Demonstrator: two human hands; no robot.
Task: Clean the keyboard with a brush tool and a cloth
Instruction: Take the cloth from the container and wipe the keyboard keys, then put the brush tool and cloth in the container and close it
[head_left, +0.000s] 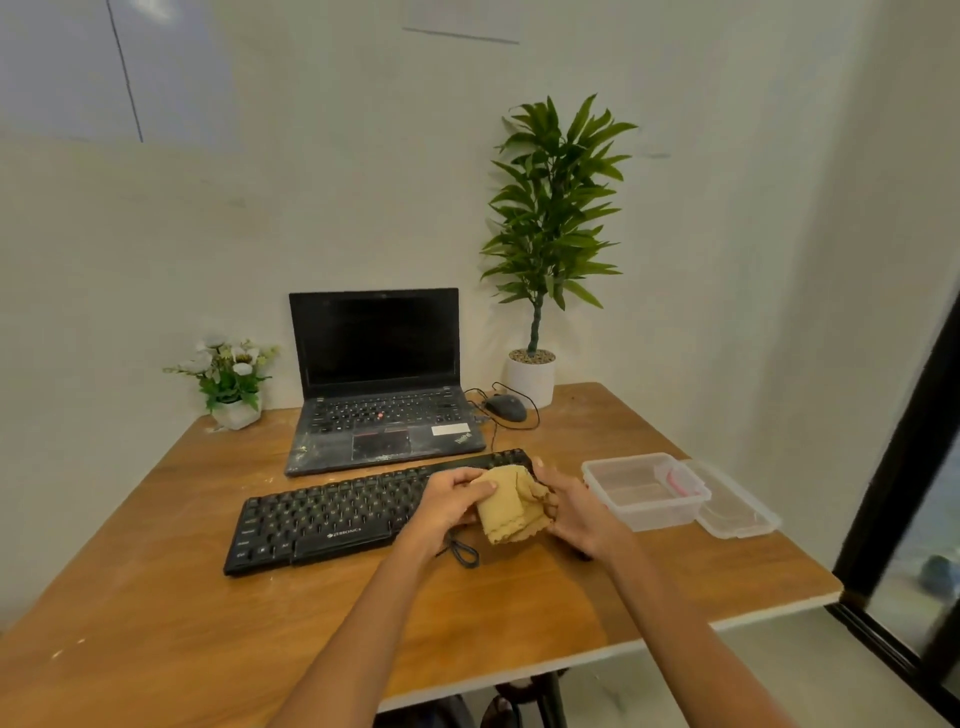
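Note:
A black keyboard (332, 512) lies slanted across the middle of the wooden table (182, 597). Above its right end both hands hold a folded tan cloth (509, 506). My left hand (447, 506) grips the cloth's left side with thumb on top. My right hand (571, 512) pinches its right edge with curled fingers. A thin black cord loop (460, 553) hangs beneath the hands; what it belongs to is hidden. No brush is visible.
A dusty open laptop (379, 395) stands behind the keyboard, with a wired mouse (506, 406) to its right. A clear plastic box (644, 488) and its lid (737, 501) sit right of the hands. A tall potted plant (540, 312) and a small flower pot (234, 379) stand at the back.

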